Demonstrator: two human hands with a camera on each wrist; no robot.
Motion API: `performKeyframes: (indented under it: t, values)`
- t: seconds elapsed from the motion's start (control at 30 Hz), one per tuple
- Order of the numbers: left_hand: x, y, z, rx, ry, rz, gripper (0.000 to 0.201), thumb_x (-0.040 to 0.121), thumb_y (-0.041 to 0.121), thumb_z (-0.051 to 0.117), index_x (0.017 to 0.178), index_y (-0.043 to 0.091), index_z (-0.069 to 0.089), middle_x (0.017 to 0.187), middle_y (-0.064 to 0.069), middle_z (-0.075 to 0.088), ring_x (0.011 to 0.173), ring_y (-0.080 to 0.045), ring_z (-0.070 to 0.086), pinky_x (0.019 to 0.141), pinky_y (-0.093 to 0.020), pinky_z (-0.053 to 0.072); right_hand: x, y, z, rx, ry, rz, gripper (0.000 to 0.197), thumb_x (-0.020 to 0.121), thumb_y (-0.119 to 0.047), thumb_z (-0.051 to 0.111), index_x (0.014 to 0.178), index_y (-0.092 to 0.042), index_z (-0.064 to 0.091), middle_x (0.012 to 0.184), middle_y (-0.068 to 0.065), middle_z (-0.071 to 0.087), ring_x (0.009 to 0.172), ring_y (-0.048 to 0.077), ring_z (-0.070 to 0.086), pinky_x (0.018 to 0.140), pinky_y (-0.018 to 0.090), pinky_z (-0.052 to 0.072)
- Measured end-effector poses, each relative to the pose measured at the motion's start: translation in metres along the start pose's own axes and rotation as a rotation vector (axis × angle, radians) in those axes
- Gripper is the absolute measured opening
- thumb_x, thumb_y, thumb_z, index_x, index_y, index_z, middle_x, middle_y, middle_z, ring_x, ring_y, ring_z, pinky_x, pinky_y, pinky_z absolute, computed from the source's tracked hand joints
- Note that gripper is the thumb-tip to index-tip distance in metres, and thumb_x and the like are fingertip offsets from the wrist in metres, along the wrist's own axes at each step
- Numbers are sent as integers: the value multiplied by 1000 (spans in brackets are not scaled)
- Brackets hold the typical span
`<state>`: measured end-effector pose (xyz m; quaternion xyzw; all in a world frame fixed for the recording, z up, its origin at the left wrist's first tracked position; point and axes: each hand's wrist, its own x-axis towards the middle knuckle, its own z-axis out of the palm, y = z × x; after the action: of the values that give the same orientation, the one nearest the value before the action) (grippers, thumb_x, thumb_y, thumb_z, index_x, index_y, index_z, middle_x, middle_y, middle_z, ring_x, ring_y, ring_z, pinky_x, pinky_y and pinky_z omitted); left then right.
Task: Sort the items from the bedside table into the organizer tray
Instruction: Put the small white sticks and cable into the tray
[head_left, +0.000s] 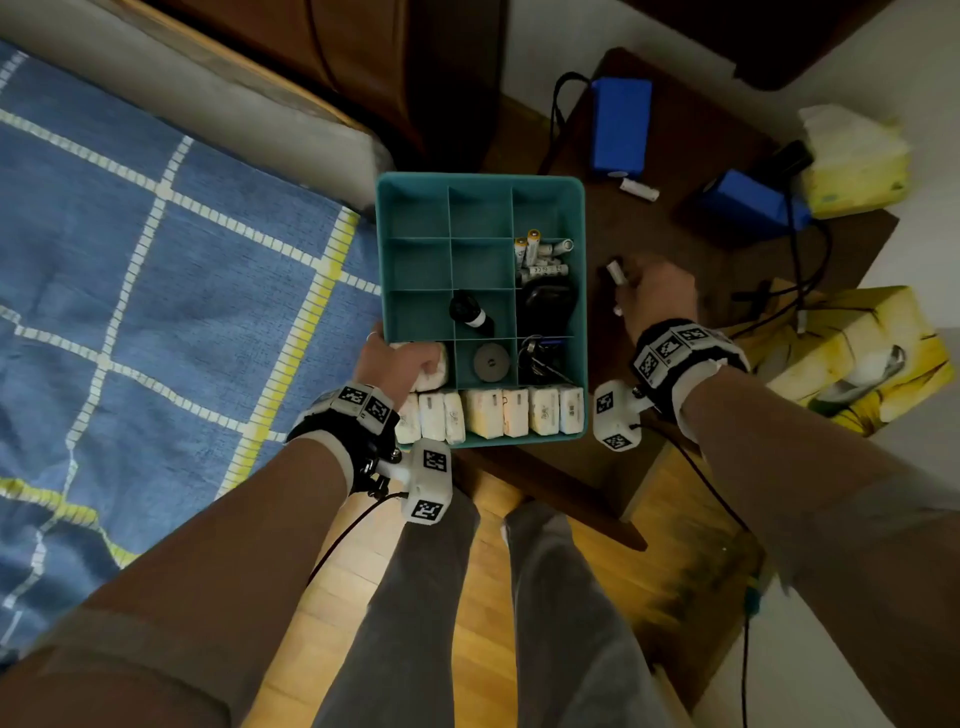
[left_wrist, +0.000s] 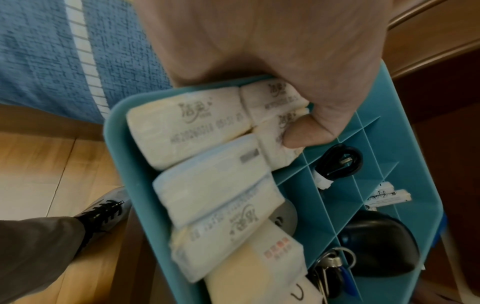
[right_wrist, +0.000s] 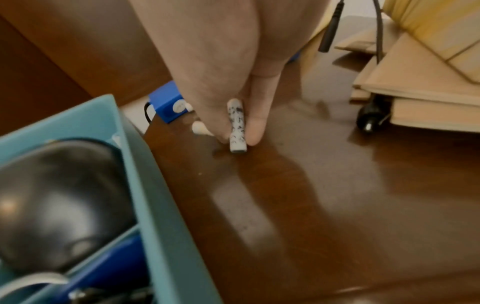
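Note:
A teal organizer tray (head_left: 387, 249) is held over the edge of the dark wooden bedside table (head_left: 670, 249). My left hand (head_left: 400, 364) grips its near left edge, thumb (left_wrist: 306, 131) inside on a tissue pack (left_wrist: 275, 142). Its compartments hold white tissue packs (head_left: 519, 413), white batteries (head_left: 540, 257), a black mouse (head_left: 548, 301), a small dark bottle (head_left: 470, 312), a grey disc (head_left: 491, 362) and keys (head_left: 540, 358). My right hand (head_left: 654, 299), just right of the tray, pinches a white battery (right_wrist: 236, 127) between thumb and finger, above the tabletop. Another white battery (head_left: 640, 189) lies farther back.
Two blue boxes (head_left: 621, 127) (head_left: 748, 202) with black cables (head_left: 802, 249) sit at the back of the table. Yellow tissue packages (head_left: 857, 166) (head_left: 857, 358) lie at the right. A bed with a blue checked cover (head_left: 156, 291) is at the left, wooden floor (head_left: 483, 587) below.

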<state>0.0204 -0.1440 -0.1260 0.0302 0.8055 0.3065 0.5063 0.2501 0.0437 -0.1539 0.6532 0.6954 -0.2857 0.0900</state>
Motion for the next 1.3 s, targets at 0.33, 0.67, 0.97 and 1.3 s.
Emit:
performKeyframes:
  t: [0.33,0.67,0.97,1.3]
  values:
    - [-1,-6,22,20,24,-50,80,33,22,64,108,-5,61,88,-7,64,76,-22,58,59,-31,46,-14,-59,-28,283,247,-455,15,92,-13,63,107,-13,65,116,7,58,95,19,61,88,35,53]
    - [0,4,18,86,-46,-28,61,48,18,65,107,3,63,85,-4,64,76,-19,57,61,-27,43,-4,-74,-27,-228,-41,-381,23,88,-12,62,99,-31,71,114,5,61,102,25,60,81,36,52]
    - [6,5,16,74,-82,0,29,66,0,65,95,-1,64,75,-3,60,67,-14,52,56,-23,42,2,-73,-17,-222,49,-417,19,92,-33,62,110,-31,69,109,1,66,102,24,61,76,36,52]
    - [18,6,16,79,-103,-40,48,42,17,63,89,6,61,70,-1,59,68,-20,54,59,-28,43,4,-59,-20,-91,208,-244,20,95,-35,50,104,-29,67,97,3,68,90,26,63,66,31,44]
